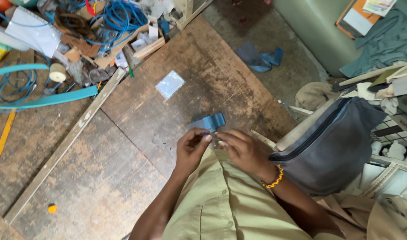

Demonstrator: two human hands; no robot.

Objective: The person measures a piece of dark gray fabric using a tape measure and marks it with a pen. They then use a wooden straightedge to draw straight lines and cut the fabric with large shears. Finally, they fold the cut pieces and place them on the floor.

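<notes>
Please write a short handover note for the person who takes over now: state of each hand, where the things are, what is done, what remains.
Left hand: fingertips pinch the near edge of the blue fabric piece.
Right hand: fingertips meet the left ones at the same edge; whether it grips cannot be told.
Things: the fabric lies folded on the wooden table, near its edge. A small clear plastic bag lies further out, untouched. Another blue scrap is on the floor.
Done: the piece appears folded.
Left: it is still in hand, not set aside.
</notes>
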